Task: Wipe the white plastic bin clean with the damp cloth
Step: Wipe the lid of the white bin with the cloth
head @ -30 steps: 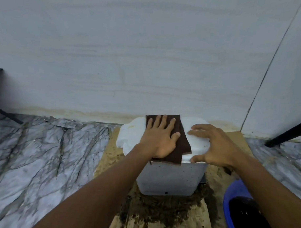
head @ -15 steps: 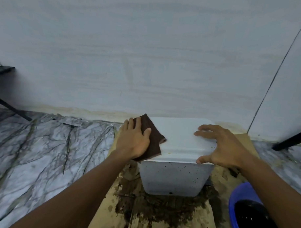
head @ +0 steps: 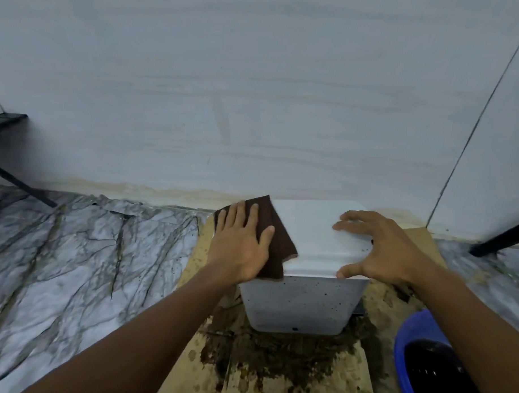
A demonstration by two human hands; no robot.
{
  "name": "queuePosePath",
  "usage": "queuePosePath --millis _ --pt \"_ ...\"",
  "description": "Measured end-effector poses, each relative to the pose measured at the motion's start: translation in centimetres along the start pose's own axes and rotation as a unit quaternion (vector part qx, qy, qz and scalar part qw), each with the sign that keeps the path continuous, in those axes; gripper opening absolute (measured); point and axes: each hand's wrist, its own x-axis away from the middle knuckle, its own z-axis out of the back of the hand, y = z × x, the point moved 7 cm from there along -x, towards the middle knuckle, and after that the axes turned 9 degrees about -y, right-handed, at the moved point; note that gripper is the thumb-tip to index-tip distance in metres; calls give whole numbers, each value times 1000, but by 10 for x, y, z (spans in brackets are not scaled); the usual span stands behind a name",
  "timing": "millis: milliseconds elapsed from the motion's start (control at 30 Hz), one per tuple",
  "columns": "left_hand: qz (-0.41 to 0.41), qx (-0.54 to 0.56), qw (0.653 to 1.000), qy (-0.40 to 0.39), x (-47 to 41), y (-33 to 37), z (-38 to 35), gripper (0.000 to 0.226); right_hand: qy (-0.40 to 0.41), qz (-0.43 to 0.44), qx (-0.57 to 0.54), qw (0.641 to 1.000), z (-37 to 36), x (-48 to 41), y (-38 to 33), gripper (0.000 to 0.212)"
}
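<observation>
One blue bucket [head: 406, 333] sits nearest, at lower right. One cardboard sheet [head: 342, 387], stained with brown muck, lies on the marble floor [head: 73, 263]. On it stands the one white plastic bin [head: 301, 303], seemingly upside down. Two hands are on its top. The left hand [head: 242, 245], fingers straight, presses one brown cloth [head: 276, 226] flat at the left edge. The right hand [head: 380, 250], fingers spread, braces the right edge. A pale wall [head: 256, 93] stands behind.

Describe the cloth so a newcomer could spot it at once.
Find the white plastic bin on stained cardboard by the wall. The cloth lies on the left end of its top, under the left hand. It is the only dark brown fabric.
</observation>
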Motion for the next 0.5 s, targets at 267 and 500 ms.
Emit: queuePosePath --millis 267,500 --pt "-170 -50 984 -20 5 79 -15 74 15 -5 21 1000 -1 0 1 94" --pt "-72 -7 997 -41 -32 22 6 70 2 2 -20 1000 -1 0 2 91"
